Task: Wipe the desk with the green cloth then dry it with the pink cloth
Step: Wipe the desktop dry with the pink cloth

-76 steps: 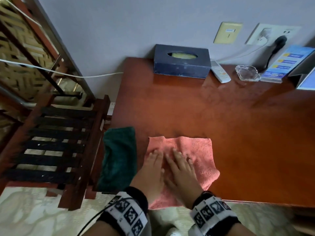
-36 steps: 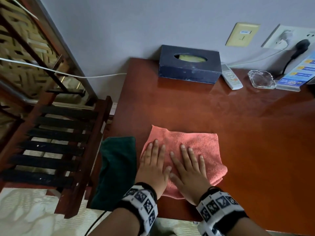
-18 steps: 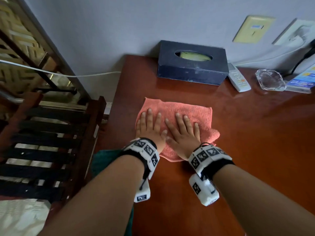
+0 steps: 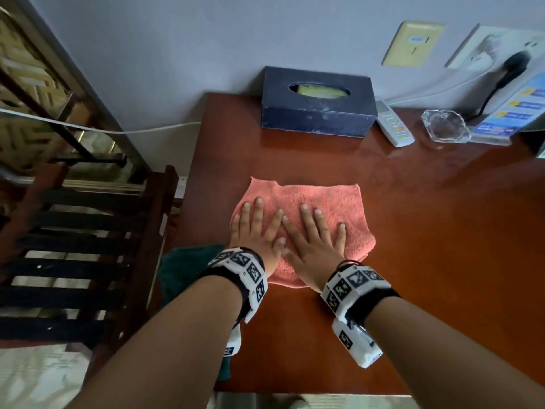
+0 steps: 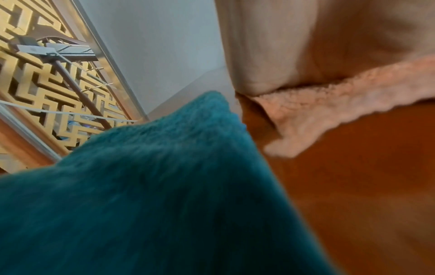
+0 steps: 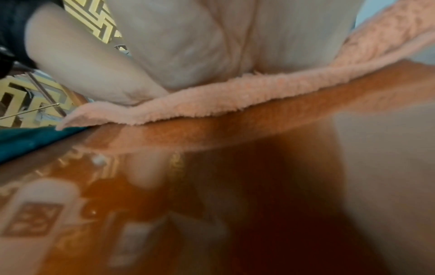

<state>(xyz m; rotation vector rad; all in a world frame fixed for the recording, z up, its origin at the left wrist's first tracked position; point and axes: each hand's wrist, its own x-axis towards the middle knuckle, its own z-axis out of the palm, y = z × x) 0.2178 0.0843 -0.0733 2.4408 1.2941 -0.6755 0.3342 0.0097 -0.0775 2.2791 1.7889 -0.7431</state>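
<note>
The pink cloth (image 4: pixel 330 202) lies spread on the reddish-brown desk (image 4: pixel 427 246), left of its middle. Both my hands lie flat on it side by side, fingers straight: the left hand (image 4: pixel 255 228) on its left part, the right hand (image 4: pixel 314 240) on its middle. In the wrist views the cloth's fluffy near edge (image 5: pixel 329 111) (image 6: pixel 212 100) sticks out from under my palms. The green cloth (image 4: pixel 182 270) hangs over the desk's left edge, mostly hidden under my left forearm; it fills the lower left wrist view (image 5: pixel 141 195).
A dark blue tissue box (image 4: pixel 315 113) stands at the desk's back, with a white remote (image 4: pixel 393 125), a glass ashtray (image 4: pixel 445 125) and a blue leaflet (image 4: pixel 510 116) to its right. A dark wooden slatted rack (image 4: pixel 73 261) stands left of the desk.
Both hands have pushed the pink cloth from the desk's near edge away toward the tissue box, staying flat on it. The green cloth has stayed at the left edge.
</note>
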